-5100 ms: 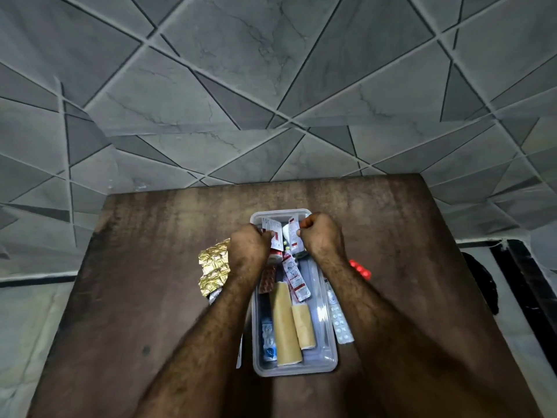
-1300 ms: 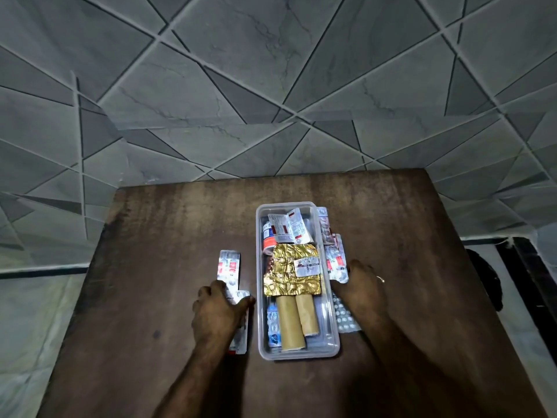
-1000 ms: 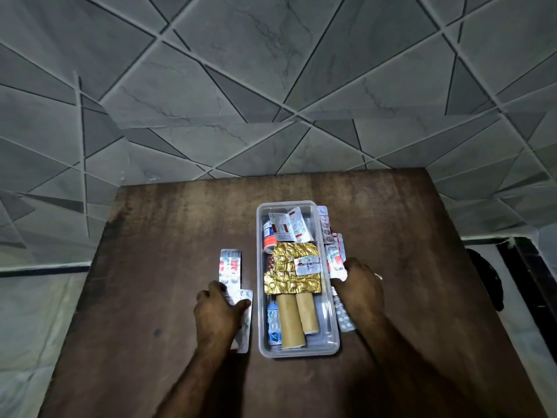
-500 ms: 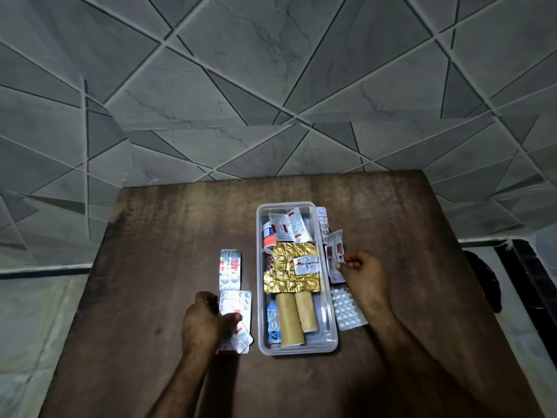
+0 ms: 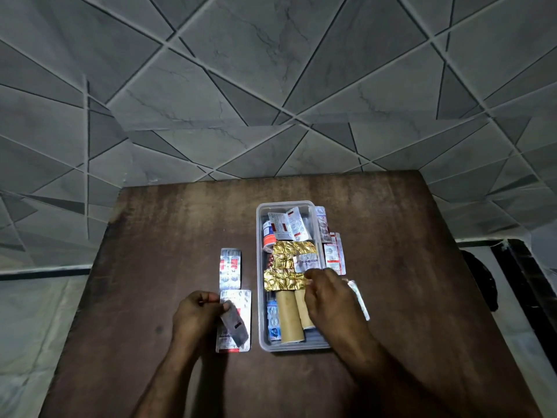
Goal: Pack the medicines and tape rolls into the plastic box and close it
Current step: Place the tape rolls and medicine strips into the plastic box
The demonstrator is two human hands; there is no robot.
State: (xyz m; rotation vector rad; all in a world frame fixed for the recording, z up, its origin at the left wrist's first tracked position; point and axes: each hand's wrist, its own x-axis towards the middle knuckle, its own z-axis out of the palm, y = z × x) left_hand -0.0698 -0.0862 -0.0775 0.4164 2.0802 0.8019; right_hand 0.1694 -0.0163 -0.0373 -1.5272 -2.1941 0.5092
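Note:
The clear plastic box (image 5: 259,297) stands open mid-table. Inside lie gold foil strips (image 5: 284,268), two tan tape rolls (image 5: 288,319) and red-and-white medicine strips (image 5: 286,226). My left hand (image 5: 196,316) is left of the box, pinching a small silver blister strip (image 5: 235,326) above a larger strip (image 5: 241,300) lying flat. My right hand (image 5: 330,300) hovers over the box's right side, fingers curled near the gold foil. A white pill strip (image 5: 359,300) shows from under it; whether it is held is unclear. More red-and-white strips (image 5: 334,253) lie against the box's right wall.
Another silver and red strip (image 5: 230,268) lies on the brown table (image 5: 156,251) left of the box. No lid is visible. Grey tiled floor surrounds the table, with a dark object (image 5: 479,282) beyond its right edge.
My left hand has lifted a small strip off the pile beside the box. My right hand has moved left from the red-and-white strips to over the box.

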